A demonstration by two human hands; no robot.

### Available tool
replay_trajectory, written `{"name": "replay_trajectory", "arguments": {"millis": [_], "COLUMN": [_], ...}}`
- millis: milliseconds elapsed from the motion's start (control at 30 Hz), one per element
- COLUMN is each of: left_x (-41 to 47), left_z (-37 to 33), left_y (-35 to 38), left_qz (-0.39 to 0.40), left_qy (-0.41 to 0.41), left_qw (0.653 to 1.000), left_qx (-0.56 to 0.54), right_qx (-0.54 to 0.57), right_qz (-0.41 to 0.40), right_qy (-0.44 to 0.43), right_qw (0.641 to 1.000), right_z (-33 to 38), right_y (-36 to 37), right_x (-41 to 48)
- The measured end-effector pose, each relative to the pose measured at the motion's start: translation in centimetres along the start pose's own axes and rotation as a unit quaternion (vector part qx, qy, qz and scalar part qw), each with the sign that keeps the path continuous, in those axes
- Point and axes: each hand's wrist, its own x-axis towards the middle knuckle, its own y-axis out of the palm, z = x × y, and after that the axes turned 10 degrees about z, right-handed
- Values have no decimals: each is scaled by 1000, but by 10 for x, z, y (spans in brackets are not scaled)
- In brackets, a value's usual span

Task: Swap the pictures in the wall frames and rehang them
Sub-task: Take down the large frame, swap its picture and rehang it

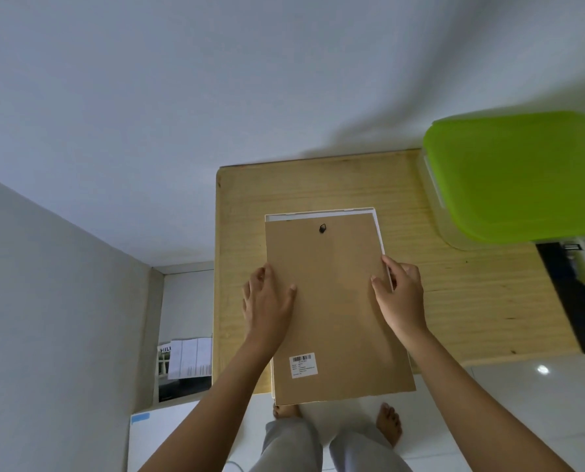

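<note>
A white picture frame (378, 229) lies face down on the wooden table (454, 294), its near end overhanging the table's front edge. A brown backing board (335, 301) with a black hanger (322, 228) and a barcode label (303, 364) sits on it, slightly askew. My left hand (267, 301) grips the board's left edge, thumb on top. My right hand (400, 291) pinches its right edge by the frame's rim.
A clear plastic box with a green lid (515, 175) stands at the table's far right. White walls rise behind and to the left. Papers and a picture (182, 366) lean in the gap left of the table. My bare feet stand on white tiles.
</note>
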Motion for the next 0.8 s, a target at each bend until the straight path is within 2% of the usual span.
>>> {"name": "replay_trajectory", "arguments": {"millis": [300,667,800], "left_x": [3,8,10], "left_z": [3,0,-1], "left_y": [2,3,4], "left_qz": [0,11,4], "left_qy": [22,14,12], "left_qw": [989,997,998], "left_qx": [148,72,66], "right_qx": [-61,-142,-165], "right_qz": [31,94,89], "right_qy": [-43,-30,-26], "right_qw": [997,985,982], "right_z": [-9,-9,-6], "right_y": [-6,-4,-2], "right_x": [7,21,24]}}
